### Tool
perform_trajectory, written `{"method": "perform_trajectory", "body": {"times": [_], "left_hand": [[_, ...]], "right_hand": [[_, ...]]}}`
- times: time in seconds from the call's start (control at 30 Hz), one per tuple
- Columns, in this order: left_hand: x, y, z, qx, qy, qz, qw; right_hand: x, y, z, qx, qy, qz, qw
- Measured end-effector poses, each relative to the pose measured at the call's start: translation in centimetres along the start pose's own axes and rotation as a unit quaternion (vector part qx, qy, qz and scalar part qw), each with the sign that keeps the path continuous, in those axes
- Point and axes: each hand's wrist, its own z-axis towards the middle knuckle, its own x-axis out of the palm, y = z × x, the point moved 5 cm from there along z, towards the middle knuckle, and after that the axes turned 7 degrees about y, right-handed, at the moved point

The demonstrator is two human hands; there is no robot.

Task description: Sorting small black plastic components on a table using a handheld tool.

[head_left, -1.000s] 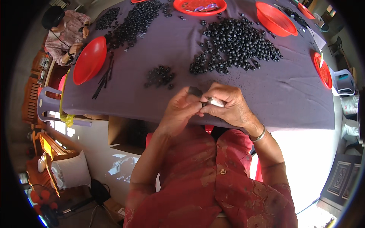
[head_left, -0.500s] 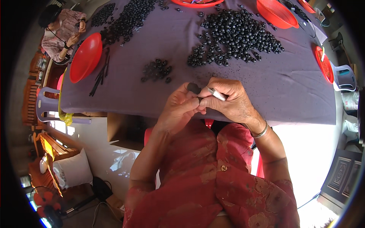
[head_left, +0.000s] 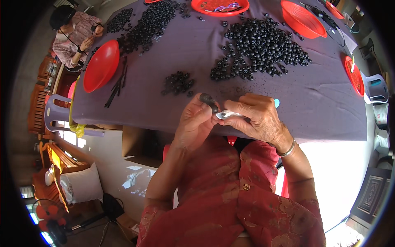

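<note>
Above the near table edge, my left hand (head_left: 194,121) pinches a small black bead (head_left: 214,110) between thumb and fingertips. A dark covering (head_left: 207,98) wraps that hand's index fingertip. My right hand (head_left: 259,115) is closed round a small pale tool with a short metal blade (head_left: 224,115); its tip is at or very near the bead, and the fingers hide most of its handle. Beyond the right knuckles shows a small light-blue shape (head_left: 277,103), its kind unclear. A small cluster of black beads (head_left: 179,82) lies just past my left hand.
A large heap of black beads (head_left: 263,47) spreads over the purple cloth (head_left: 321,103), with another heap (head_left: 154,20) farther left. Red baskets (head_left: 302,20), a red bowl (head_left: 101,66) and dark sticks (head_left: 117,86) lie around. A co-worker (head_left: 76,37) sits at the far left.
My right hand has turned and shifted right, and the tool's tip has come down toward the bead. The left hand still pinches. The whole view has shifted slightly.
</note>
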Motion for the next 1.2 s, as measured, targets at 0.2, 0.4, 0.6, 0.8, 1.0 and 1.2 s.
{"method": "perform_trajectory", "body": {"times": [0.2,0.4,0.6,0.8,1.0,1.2], "left_hand": [[0.2,0.1,0.0,-0.007,0.009,-0.007,1.000],[-0.2,0.2,0.0,-0.014,-0.004,-0.012,1.000],[-0.4,0.4,0.0,-0.020,-0.007,-0.017,1.000],[-0.7,0.8,-0.1,-0.027,0.012,-0.015,0.999],[-0.4,0.6,-0.1,-0.032,0.012,-0.005,0.999],[0.9,2.9,-0.1,-0.073,0.006,-0.012,0.997]], "right_hand": [[0.0,0.3,0.1,-0.010,0.006,-0.052,0.999],[0.3,-0.1,0.1,-0.008,0.007,-0.046,0.999],[0.3,-0.2,0.0,-0.006,0.005,-0.045,0.999],[0.3,-0.2,-0.1,-0.003,-0.001,-0.046,0.999],[0.3,-0.3,-0.1,0.000,0.002,-0.035,0.999],[-0.5,-3.1,-0.5,0.093,-0.055,0.176,0.978]]}}
